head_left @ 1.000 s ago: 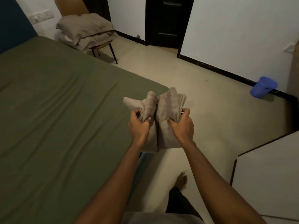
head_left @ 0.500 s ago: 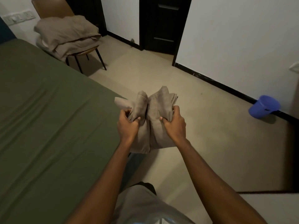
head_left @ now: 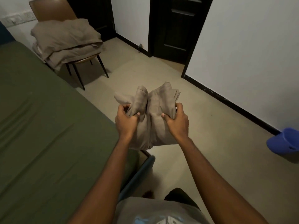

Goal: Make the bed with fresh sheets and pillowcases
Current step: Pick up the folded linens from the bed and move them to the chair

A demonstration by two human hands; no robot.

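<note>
Holding a folded tan cloth (head_left: 151, 120) just off the corner of the bed (head_left: 48, 126), the person had both hands clenched on it: the left hand (head_left: 127, 121) pinched a bunched fold on the bed side, and the right hand (head_left: 177, 122) gripped the thicker stack of layers on the side away from the bed. Whether it was a sheet or a pillowcase could not be told while it was folded.

The likely trouble was a tangle. If the two hands pulled apart while gripping mismatched layers, the cloth would probably open twisted, and a freed end could drop to the floor (head_left: 194, 159) beside the bed.

The bundle's long axis ran roughly upright, its two peaked ends pointing up and away from the person, its lower edge hanging just above the bed corner. More tan bedding (head_left: 66, 39) lay piled on a chair (head_left: 51, 10) beyond the bed.
</note>
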